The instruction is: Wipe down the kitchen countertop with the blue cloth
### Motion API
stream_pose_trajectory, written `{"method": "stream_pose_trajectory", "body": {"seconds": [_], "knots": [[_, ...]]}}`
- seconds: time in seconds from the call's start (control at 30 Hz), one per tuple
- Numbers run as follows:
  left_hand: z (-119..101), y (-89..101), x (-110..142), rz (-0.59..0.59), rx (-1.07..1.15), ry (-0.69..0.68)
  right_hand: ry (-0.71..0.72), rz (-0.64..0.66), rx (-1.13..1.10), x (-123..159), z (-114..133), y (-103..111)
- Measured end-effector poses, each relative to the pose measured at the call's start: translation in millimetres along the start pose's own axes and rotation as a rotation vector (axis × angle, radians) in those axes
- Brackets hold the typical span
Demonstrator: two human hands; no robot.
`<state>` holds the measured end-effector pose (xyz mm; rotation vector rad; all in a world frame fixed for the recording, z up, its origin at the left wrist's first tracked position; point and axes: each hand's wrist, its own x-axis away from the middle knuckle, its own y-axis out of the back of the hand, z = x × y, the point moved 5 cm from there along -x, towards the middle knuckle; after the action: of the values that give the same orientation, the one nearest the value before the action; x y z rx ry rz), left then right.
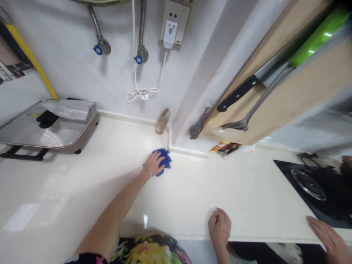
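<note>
My left hand [154, 164] reaches far across the pale countertop [82, 190] and presses on a crumpled blue cloth [165, 159]. Its fingers are curled over the cloth, and a thin bracelet sits on the wrist. The cloth lies in the corner where the back wall steps outward, just below a small brown object [162, 121] on the ledge. My right hand [219, 226] rests on the counter near its front edge with fingers loosely curled and nothing in them.
A metal-lidded electric pan [41, 134] stands at the left with a plastic bag on it. A black gas hob [316, 187] is at the right, with another person's hand [328, 236] by it. A knife [238, 93], ladle and scrubber hang on the wall.
</note>
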<state>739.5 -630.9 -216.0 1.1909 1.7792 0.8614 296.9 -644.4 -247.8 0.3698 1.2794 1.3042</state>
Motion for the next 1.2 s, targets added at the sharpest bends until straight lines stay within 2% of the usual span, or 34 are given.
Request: {"method": "stream_pose_trajectory", "body": {"seconds": [0.1, 0.23, 0.43, 0.53, 0.7, 0.87, 1.03, 1.2], "knots": [[21, 10.5, 1, -0.013, -0.034, 0.085, 0.013, -0.004, 0.022, 1, -4, -2], [25, 8.4, -8, -0.004, -0.066, 0.126, 0.04, 0.004, 0.06, 1, -7, -4], [28, -6.1, -49, -0.002, -0.102, 0.204, 0.054, 0.01, 0.063, 1, -9, -6], [32, -10.8, -73, -0.013, -0.096, 0.212, 0.018, -0.004, 0.054, 0, -13, -6], [39, -11.6, -103, -0.03, -0.11, 0.224, -0.039, -0.021, -0.026, -1, -20, -7], [45, -9.1, -120, -0.037, -0.125, 0.238, -0.054, -0.017, -0.053, -6, -22, -8], [40, -6.5, -112, -0.035, -0.14, 0.259, -0.063, -0.03, -0.057, -6, -20, -9], [20, -3.9, -73, -0.015, -0.191, 0.263, -0.046, -0.025, -0.01, -2, -10, -6]]}}
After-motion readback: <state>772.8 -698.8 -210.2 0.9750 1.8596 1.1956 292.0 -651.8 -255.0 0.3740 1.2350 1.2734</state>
